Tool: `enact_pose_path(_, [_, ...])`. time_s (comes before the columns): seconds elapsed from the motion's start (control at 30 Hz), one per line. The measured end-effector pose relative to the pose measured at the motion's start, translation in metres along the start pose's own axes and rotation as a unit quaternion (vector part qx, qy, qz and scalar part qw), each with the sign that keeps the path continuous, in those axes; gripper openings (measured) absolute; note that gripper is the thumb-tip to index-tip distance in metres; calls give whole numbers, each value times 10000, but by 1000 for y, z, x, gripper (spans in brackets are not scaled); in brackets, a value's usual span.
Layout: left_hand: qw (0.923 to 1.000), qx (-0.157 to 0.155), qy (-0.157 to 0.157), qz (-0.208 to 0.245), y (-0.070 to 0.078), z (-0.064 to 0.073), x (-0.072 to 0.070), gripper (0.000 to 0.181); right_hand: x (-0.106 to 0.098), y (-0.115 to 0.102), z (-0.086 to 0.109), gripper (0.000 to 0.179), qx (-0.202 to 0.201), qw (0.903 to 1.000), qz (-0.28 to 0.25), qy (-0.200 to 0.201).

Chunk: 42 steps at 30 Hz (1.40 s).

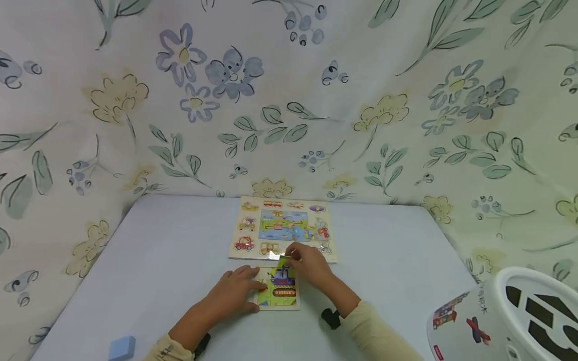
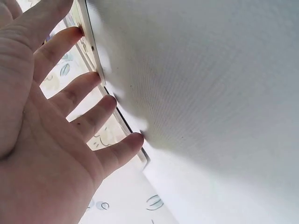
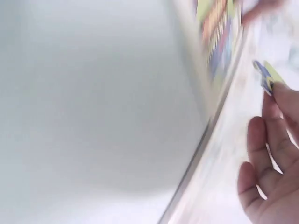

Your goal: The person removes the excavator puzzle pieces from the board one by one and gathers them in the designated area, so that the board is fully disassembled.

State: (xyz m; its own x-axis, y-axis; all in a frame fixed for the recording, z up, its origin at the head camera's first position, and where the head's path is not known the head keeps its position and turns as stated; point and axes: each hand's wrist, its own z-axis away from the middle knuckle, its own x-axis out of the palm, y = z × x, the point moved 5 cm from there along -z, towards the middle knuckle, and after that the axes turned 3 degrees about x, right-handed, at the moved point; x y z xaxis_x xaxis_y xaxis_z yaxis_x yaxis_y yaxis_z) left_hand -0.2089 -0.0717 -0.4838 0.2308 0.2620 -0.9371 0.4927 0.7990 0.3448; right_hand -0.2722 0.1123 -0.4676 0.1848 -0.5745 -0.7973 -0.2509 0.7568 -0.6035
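Note:
A small wooden jigsaw puzzle [image 1: 299,307] with a tracked vehicle on a green ground lies in front of me in the head view. My left hand [image 1: 228,295] rests along its left side, a fingertip reaching over the picture. In the left wrist view the fingers of that left hand [image 2: 56,112] are spread and loosely bent. Over the puzzle's top edge, my right hand [image 1: 311,265] pinches a green puzzle piece [image 1: 282,261]. The right wrist view shows this puzzle piece [image 3: 264,77] tilted between thumb and forefinger, apart from the blurred board.
Just behind the small puzzle lies a larger wooden puzzle board [image 1: 236,240] with vehicle pictures around a blue middle. A pale blue block [image 1: 122,348] sits at the front left. At the front right stands a white tub [image 1: 487,321] with an openwork top. Floral cloth [image 1: 289,100] hangs behind the table.

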Motion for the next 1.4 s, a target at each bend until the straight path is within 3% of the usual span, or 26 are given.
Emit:
enact_pose_path(0.2, [9997, -83, 21, 221, -5, 3, -3, 46, -13, 45, 6, 12, 752, 9968, -174, -220])
enact_pose_path(0.4, [9995, -14, 61, 322, -2, 1, -3, 46, -9, 59, 13, 13, 544, 9980, -115, -312])
enact_pose_path(0.53, [9992, -11, 82, 399, -5, 5, -3, 46, -5, 55, 12, 11, 445, 9985, 238, -197])
enact_pose_path(0.73, [9992, 12, 53, 393, -8, 6, -2, 46, -2, 45, 12, 11, 655, 9969, 417, -147])
enact_pose_path(0.8, [9994, 78, 54, 343, -8, 4, -1, 46, 0, 35, 12, 13, 511, 9980, 343, -163])
enact_pose_path(0.9, [9995, 154, 76, 247, -7, 3, -1, 46, 9, 12, 10, 16, -47, 9976, 581, -367])
enact_pose_path(1.07, [9996, 193, 55, 189, -5, 2, 0, 47, 28, -14, 7, 24, -889, 9802, 1582, -787])
enact_pose_path(1.2, [9997, 159, 5, 210, -5, 1, -1, 48, 32, -18, 4, 27, -1042, 9746, 1739, -951])
enact_pose_path(1.4, [9996, 82, -44, 252, -7, 3, -2, 47, 34, -19, -1, 25, -1028, 9781, 1526, -974])
